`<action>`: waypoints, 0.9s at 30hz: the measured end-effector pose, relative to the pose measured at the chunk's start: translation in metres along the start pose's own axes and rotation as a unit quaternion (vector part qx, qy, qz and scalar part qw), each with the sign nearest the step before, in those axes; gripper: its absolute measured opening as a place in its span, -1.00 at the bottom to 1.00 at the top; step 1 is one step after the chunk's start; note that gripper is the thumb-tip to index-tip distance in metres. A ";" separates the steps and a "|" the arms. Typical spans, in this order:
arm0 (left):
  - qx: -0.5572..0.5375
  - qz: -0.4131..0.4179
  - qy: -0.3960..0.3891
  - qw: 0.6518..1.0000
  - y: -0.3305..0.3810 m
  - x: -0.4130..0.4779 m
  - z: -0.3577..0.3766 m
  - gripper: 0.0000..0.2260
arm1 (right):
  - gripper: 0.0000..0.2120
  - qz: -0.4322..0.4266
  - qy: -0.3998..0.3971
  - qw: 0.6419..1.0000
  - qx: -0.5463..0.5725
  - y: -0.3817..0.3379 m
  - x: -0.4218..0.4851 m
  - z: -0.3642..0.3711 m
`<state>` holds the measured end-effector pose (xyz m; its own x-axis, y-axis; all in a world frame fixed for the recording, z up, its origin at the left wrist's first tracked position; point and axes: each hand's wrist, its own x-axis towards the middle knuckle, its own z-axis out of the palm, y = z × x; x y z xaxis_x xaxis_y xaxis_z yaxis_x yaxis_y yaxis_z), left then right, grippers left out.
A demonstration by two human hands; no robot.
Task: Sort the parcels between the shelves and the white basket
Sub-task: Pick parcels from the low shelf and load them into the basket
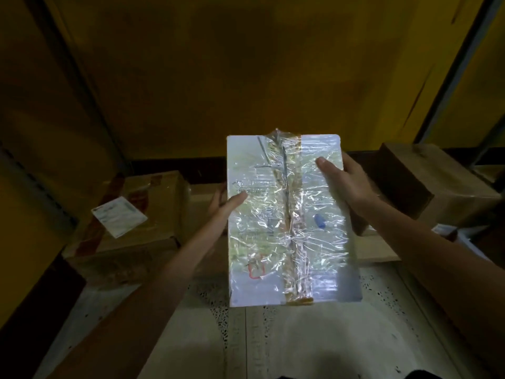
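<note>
White parcel (287,220), wrapped in clear tape, held mid-frame over speckled floor (300,337): left hand (226,205) grips its left edge, right hand (343,180) its right edge. Brown box (128,228) lower left carries a label (119,216), unreadable; another box (437,184) sits right. Writing on parcel blurred; open floor below it.

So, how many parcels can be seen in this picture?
3: a white taped parcel held in both hands, a brown box at left, another box at right. Others may be hidden.

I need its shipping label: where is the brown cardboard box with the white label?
The brown cardboard box with the white label sits left in the head view, on the floor, beside the left hand.
</note>
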<state>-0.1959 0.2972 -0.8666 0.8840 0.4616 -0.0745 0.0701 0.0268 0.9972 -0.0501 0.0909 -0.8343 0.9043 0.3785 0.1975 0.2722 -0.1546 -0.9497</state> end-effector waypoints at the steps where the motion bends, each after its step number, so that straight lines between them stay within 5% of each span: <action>1: -0.010 -0.001 0.003 1.000 -0.002 -0.001 -0.001 -0.24 | -0.63 -0.004 -0.003 1.000 0.000 0.000 0.000 0.001; 5: -0.057 -0.032 0.012 0.998 -0.008 0.001 -0.003 -0.35 | -0.50 -0.011 -0.055 0.998 0.032 0.005 -0.004 -0.004; 8: -0.107 -0.071 -0.013 0.992 -0.012 0.007 -0.005 -0.61 | -0.33 0.068 -0.138 0.988 -0.007 0.018 -0.014 -0.006; 10: -0.121 -0.100 -0.027 0.987 -0.018 0.011 -0.006 -0.69 | -0.42 0.117 -0.194 0.974 -0.029 0.032 -0.026 -0.001; 16: -0.056 -0.074 -0.027 0.995 -0.048 0.006 -0.005 -0.58 | -0.64 0.187 -0.059 0.980 0.038 0.062 -0.026 0.026; 22: -0.011 -0.033 -0.052 0.998 -0.118 -0.022 -0.027 -0.29 | -0.39 0.222 -0.072 0.972 0.040 0.081 -0.010 0.063; 27: 0.012 -0.009 0.007 1.000 -0.132 -0.005 -0.039 -0.24 | -0.20 0.119 -0.170 0.945 -0.251 0.097 -0.005 0.100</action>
<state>-0.2281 0.3257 -0.9973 0.8762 0.4729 -0.0929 0.0983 0.0134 0.9951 -0.0608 0.1657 -0.9521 0.8247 0.5371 -0.1771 0.2744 -0.6539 -0.7051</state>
